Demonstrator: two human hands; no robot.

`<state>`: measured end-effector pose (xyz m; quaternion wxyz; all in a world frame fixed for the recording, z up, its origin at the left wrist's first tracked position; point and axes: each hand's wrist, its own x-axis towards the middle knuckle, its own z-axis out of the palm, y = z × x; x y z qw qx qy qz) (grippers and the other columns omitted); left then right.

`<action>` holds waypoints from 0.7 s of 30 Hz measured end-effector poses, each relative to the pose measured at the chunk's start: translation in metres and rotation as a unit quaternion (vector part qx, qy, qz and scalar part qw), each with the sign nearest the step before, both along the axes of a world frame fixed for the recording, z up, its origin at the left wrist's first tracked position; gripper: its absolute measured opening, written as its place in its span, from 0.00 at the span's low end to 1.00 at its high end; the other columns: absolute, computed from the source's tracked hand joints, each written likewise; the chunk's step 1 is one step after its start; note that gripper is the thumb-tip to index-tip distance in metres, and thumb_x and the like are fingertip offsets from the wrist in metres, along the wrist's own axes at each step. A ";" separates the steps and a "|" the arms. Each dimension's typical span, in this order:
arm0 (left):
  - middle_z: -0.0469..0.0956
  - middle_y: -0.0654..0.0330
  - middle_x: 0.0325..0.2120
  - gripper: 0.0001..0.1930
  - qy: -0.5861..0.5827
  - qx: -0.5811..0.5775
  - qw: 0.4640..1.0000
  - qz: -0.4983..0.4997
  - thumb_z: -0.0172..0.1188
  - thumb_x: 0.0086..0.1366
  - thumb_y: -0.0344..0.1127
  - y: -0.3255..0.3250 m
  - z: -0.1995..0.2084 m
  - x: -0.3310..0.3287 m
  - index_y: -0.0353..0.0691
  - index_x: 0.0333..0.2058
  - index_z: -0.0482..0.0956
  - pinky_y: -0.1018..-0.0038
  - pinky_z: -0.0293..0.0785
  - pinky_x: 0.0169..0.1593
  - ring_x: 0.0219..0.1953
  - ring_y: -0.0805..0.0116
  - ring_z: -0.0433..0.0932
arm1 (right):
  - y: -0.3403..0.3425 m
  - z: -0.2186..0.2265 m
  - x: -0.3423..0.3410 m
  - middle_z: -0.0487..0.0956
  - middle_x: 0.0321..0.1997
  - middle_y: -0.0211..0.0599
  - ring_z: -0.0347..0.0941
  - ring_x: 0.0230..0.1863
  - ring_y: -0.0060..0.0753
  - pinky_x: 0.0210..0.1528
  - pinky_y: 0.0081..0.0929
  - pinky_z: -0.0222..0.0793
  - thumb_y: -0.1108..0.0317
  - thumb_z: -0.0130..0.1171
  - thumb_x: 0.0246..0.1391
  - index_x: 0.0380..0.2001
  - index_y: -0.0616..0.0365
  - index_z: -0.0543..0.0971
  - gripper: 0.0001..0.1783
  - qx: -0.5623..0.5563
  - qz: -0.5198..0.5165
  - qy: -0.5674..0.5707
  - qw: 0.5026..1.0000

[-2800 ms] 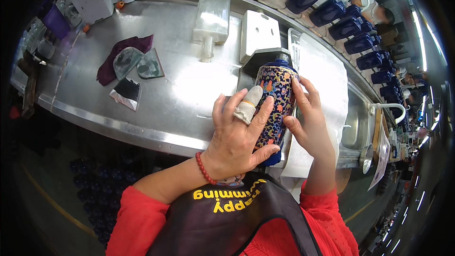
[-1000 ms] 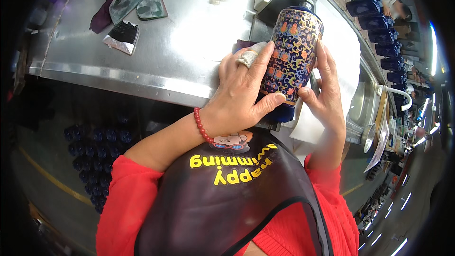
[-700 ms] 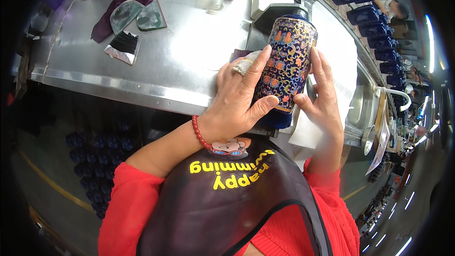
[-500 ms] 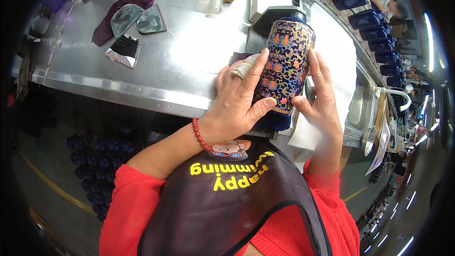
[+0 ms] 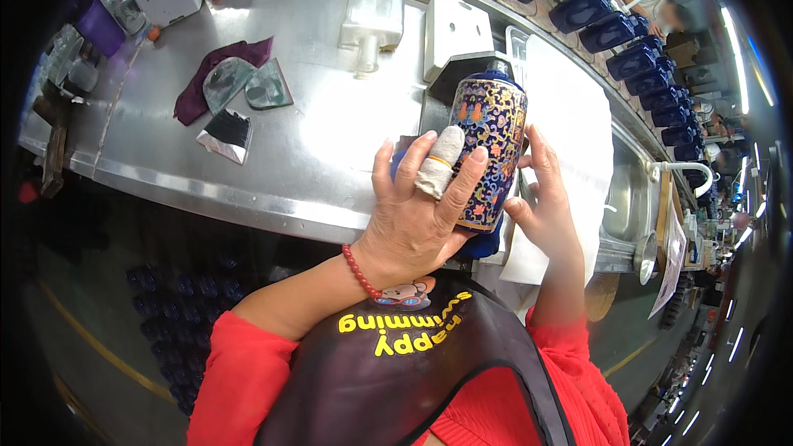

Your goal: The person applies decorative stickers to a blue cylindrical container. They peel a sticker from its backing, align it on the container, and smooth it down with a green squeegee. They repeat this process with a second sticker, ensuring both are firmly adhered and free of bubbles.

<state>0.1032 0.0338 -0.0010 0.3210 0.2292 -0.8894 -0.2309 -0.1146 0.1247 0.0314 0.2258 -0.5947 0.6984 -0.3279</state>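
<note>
I hold a dark blue vase [image 5: 489, 144] with a many-coloured flower pattern between both hands, upright over the near edge of the steel bench [image 5: 314, 140]. My left hand [image 5: 417, 211] wraps its left side; the middle finger wears a white bandage. My right hand [image 5: 541, 202] presses flat against its right side. The vase's blue foot shows below my left palm.
A purple cloth [image 5: 206, 83] and pieces of sanding paper [image 5: 248, 87] lie on the left of the bench. White blocks [image 5: 456, 29] and a clear plastic container [image 5: 372, 12] stand behind the vase. A white sheet [image 5: 570, 124] lies right. Several dark blue vases [image 5: 636, 58] line the back right, near a sink tap [image 5: 686, 169].
The camera view has swung, so the bench and vase sit lower in the picture. The vase stays between both hands; my left fingers have shifted a little on its side.
</note>
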 end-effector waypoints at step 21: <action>0.55 0.40 0.72 0.51 0.027 0.209 0.964 -0.164 0.53 0.67 0.69 -0.063 -0.017 0.017 0.37 0.74 0.50 0.52 0.40 0.74 0.73 0.42 0.54 | 0.009 -0.014 0.007 0.68 0.68 0.54 0.74 0.56 0.44 0.55 0.36 0.74 0.52 0.64 0.62 0.65 0.56 0.75 0.32 -0.113 -0.030 0.015 0.993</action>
